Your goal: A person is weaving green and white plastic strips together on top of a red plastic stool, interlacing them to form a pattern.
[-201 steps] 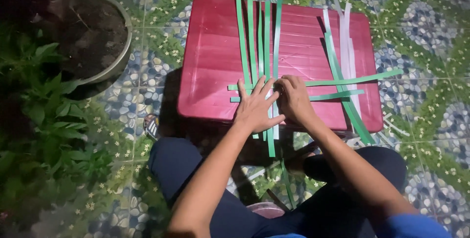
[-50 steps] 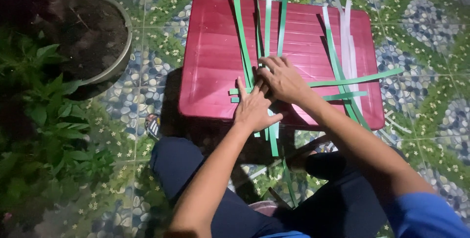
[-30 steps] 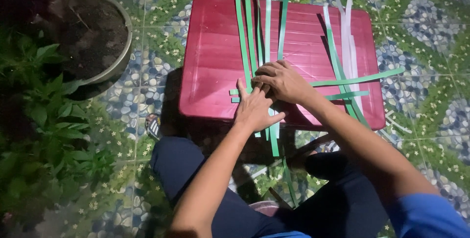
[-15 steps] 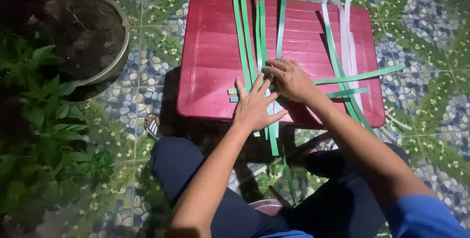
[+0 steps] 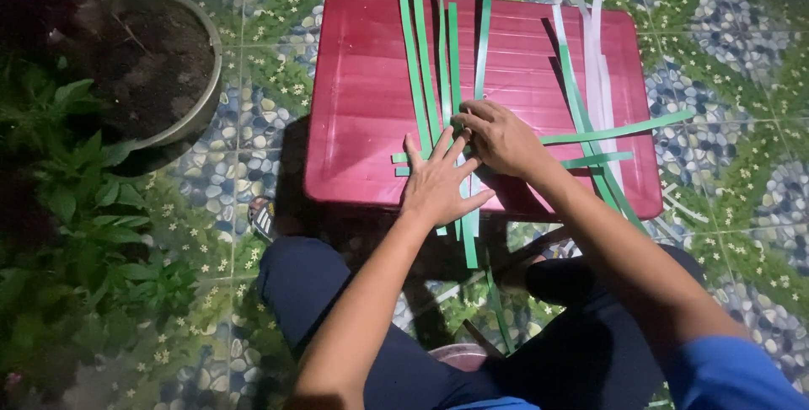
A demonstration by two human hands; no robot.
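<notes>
Several long green strips [image 5: 431, 64] lie lengthwise on a red plastic stool top [image 5: 362, 107], crossed by two horizontal green strips [image 5: 619, 129]. My left hand [image 5: 438, 181] rests flat, fingers spread, on the crossing near the stool's front edge. Beside it, my right hand [image 5: 499, 134] pinches one of the upright strips at the weave. A loose bundle of white and green strips [image 5: 594, 81] lies to the right on the stool.
A round pot of soil [image 5: 152, 73] stands at the upper left, with leafy green plants [image 5: 76, 208] along the left side. The floor is patterned pebble tile [image 5: 725, 31]. My knees in dark trousers [image 5: 303, 292] sit just below the stool.
The upright strips have been shifted and regrouped. My right hand moved from the lower weave up to the strips, then settled beside the left hand, which stayed pressing the crossing.
</notes>
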